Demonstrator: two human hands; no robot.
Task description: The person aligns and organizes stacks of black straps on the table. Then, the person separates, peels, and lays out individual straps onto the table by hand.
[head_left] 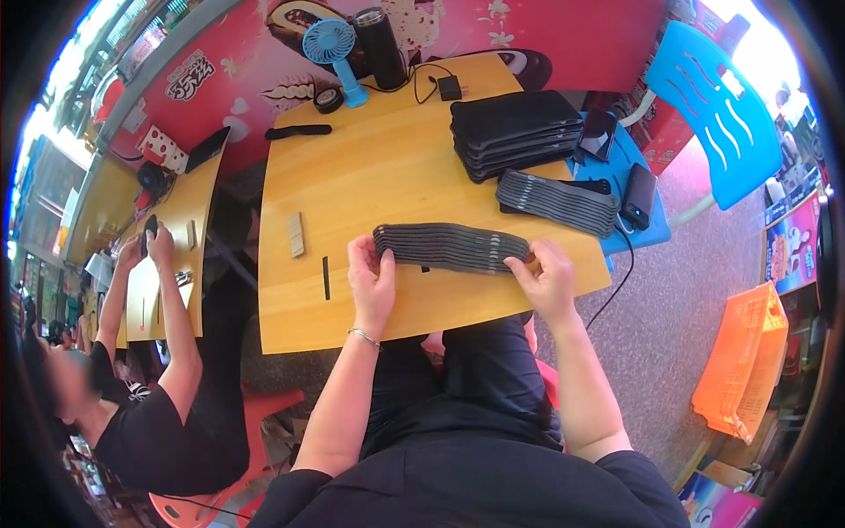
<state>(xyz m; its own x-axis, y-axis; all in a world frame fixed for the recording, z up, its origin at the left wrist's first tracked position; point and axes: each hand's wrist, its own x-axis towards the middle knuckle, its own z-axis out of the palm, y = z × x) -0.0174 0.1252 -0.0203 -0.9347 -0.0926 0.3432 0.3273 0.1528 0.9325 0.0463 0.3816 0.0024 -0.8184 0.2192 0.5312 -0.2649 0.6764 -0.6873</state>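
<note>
A long stack of dark grey elastic bands (451, 247) lies on edge on the wooden table (370, 176). My left hand (371, 280) grips its left end, and my right hand (546, 282) grips its right end, squeezing the stack together. A second stack of the same grey bands (556, 202) lies further right at the table's edge. Behind it sits a pile of flat black pouches (515, 132).
A blue desk fan (333, 48), black tumbler (380, 46), small black box with cable (449, 87) and black strip (297, 132) sit at the table's far side. A blue stool (641, 231) holds phones. A blue chair (717, 110) and orange crate (744, 365) stand right. Another person (154, 387) works left.
</note>
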